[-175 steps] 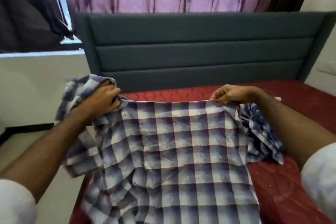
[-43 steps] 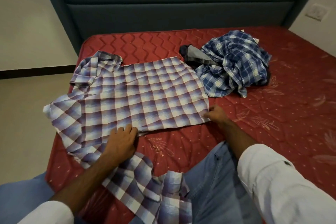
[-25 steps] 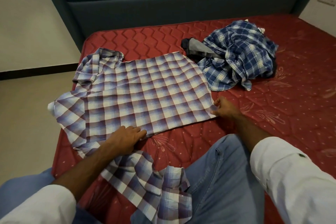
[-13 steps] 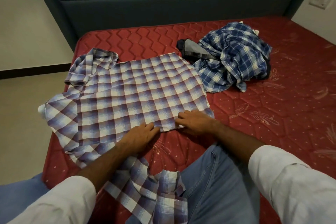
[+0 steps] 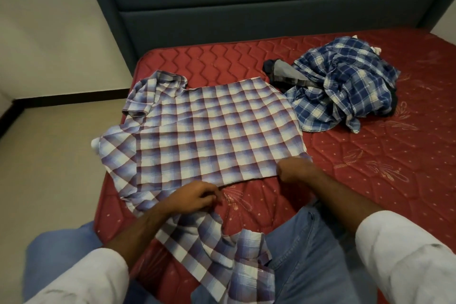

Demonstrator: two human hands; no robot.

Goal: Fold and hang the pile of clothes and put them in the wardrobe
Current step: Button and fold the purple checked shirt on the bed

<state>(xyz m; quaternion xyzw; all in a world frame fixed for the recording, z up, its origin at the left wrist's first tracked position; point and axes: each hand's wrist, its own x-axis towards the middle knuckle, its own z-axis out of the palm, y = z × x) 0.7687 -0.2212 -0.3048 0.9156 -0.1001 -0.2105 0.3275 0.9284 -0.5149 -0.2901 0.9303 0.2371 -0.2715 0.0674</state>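
The purple checked shirt lies spread flat along the left edge of the mattress, one sleeve trailing off the near edge. The left hand pinches cloth where that sleeve joins, so it should lift the sleeve across the body in one pass. The right hand curls on the hem corner; hold it taut, clear of the blue checked pile toward the headboard edge.

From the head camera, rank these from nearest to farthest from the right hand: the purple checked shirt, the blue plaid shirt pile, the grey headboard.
1. Purple checked shirt: the right hand is on its near right corner.
2. Blue plaid shirt pile: farther back and to the right on the red mattress.
3. Grey headboard: at the far end of the bed.
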